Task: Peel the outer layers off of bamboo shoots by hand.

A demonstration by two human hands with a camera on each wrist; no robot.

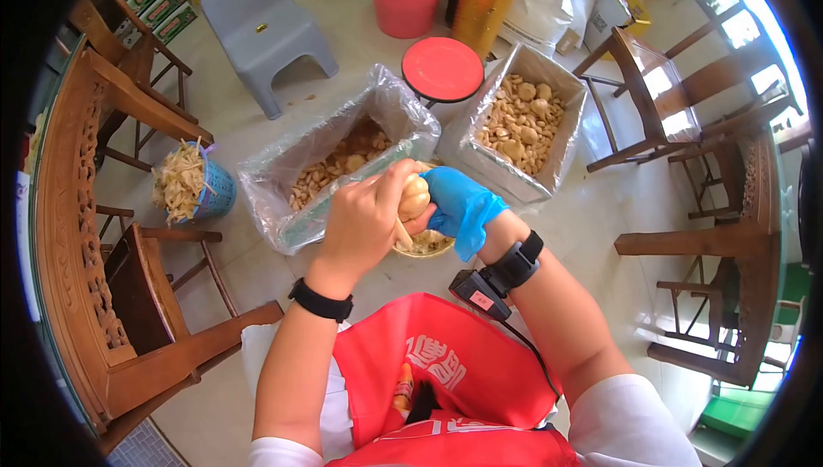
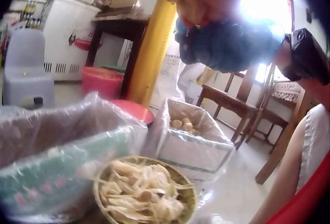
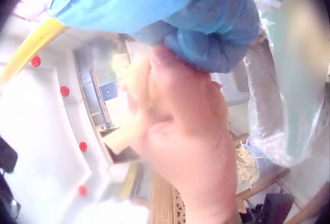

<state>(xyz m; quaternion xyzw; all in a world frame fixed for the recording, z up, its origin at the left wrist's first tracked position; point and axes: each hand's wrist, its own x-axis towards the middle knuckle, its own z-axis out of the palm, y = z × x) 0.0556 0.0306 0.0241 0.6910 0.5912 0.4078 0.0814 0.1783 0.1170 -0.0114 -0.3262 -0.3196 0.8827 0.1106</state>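
Observation:
A pale, garlic-like bulb [image 1: 414,198] is held up between both hands in the head view, a pale stalk hanging below it. My bare left hand [image 1: 360,218] grips it from the left, its fingers curled round it. From the other side, my blue-gloved right hand [image 1: 463,200] holds the bulb with bent fingers, seen closer in the right wrist view as a blue glove [image 3: 211,33] against the left hand [image 3: 191,126]. Under the hands stands a round basket [image 2: 97,190] full of pale peels, partly hidden in the head view. The gloved fingertips are partly hidden.
Ahead are two plastic-lined boxes, one on the left [image 1: 266,184] and one on the right [image 1: 561,146], both holding pale pieces. A red round stool [image 1: 443,68], a grey chair [image 1: 257,26], a pink bucket [image 1: 405,8] and a blue basket of peels [image 1: 218,190] stand around.

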